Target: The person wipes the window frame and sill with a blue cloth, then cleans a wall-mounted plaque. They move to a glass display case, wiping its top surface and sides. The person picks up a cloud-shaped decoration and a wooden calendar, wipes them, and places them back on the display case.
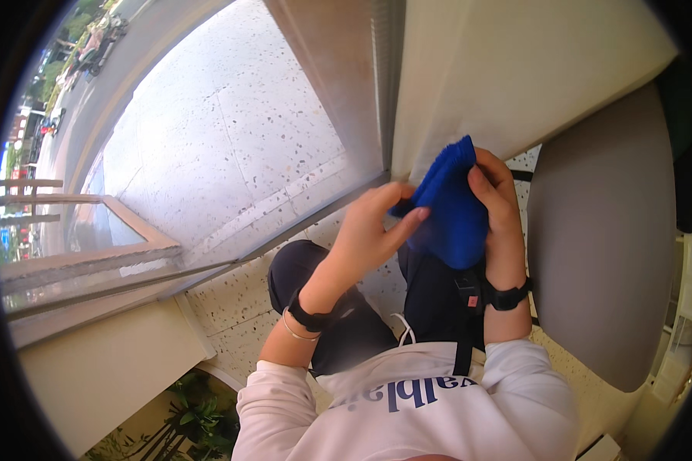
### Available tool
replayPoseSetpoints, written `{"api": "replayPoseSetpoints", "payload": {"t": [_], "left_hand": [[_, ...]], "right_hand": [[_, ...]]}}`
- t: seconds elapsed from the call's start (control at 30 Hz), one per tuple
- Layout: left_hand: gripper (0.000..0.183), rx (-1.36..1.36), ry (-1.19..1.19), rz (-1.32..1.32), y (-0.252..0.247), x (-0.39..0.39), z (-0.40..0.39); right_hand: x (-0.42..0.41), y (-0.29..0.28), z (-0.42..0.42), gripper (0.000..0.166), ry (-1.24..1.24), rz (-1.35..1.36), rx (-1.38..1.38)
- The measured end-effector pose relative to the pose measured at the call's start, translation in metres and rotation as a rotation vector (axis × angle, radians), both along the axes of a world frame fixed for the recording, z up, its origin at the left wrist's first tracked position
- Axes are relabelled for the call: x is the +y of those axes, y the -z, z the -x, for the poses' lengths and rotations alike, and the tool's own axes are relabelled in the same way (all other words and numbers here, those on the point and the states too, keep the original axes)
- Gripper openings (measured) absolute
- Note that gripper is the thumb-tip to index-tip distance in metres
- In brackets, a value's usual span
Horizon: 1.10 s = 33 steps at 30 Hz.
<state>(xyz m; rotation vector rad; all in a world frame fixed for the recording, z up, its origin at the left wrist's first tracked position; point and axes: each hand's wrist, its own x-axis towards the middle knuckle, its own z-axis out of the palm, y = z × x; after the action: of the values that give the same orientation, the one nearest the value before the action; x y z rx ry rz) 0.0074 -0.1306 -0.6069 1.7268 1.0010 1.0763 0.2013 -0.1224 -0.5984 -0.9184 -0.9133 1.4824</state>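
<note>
A blue cloth (pixel 452 222), folded over, hangs between my two hands above my knees. My left hand (pixel 375 222) pinches its left corner between thumb and fingers. Higher up on the other side, my right hand (pixel 496 187) grips the cloth's right edge, the thumb lying on the near face. The cloth's fuzzy top edge slants up toward the right hand. Part of the right-hand fingers is hidden behind the cloth. Both wrists wear black bands.
A glass pane in a metal frame (pixel 317 213) stands at the left, with speckled paving (pixel 219 109) and a road beyond. At the right is a grey chair seat (pixel 600 242). A pale wall panel (pixel 513 69) rises ahead. Green plants (pixel 202 412) are at lower left.
</note>
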Motion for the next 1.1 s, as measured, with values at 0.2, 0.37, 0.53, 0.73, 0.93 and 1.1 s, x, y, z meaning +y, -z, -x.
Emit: {"api": "replayPoseSetpoints", "payload": {"t": [0.2,0.37,0.53,0.73,0.93,1.1], "left_hand": [[0.03,-0.361,0.189,0.342,0.006,-0.02,0.015],[0.032,-0.372,-0.078,0.361,-0.008,-0.045,-0.028],[0.042,-0.623,-0.243,0.301,-0.129,-0.065,-0.057],[0.029,-0.409,-0.366,0.06,-0.245,-0.106,0.037],[0.029,-0.131,-0.561,0.171,-0.358,-0.195,0.053],[0.031,-0.158,-0.71,0.142,-0.438,-0.24,0.044]], "right_hand": [[-0.001,0.012,0.002,0.035,-0.02,-0.028,-0.238],[0.016,-0.041,-0.005,0.027,-0.365,0.108,-0.455],[0.041,-0.16,0.009,0.013,-0.521,-0.115,-0.614],[0.029,-0.254,0.052,0.037,-0.785,0.053,-0.599],[-0.05,-0.363,0.093,0.019,-0.84,0.33,-0.362],[-0.073,-0.458,0.112,0.02,-1.038,0.161,-0.393]]}}
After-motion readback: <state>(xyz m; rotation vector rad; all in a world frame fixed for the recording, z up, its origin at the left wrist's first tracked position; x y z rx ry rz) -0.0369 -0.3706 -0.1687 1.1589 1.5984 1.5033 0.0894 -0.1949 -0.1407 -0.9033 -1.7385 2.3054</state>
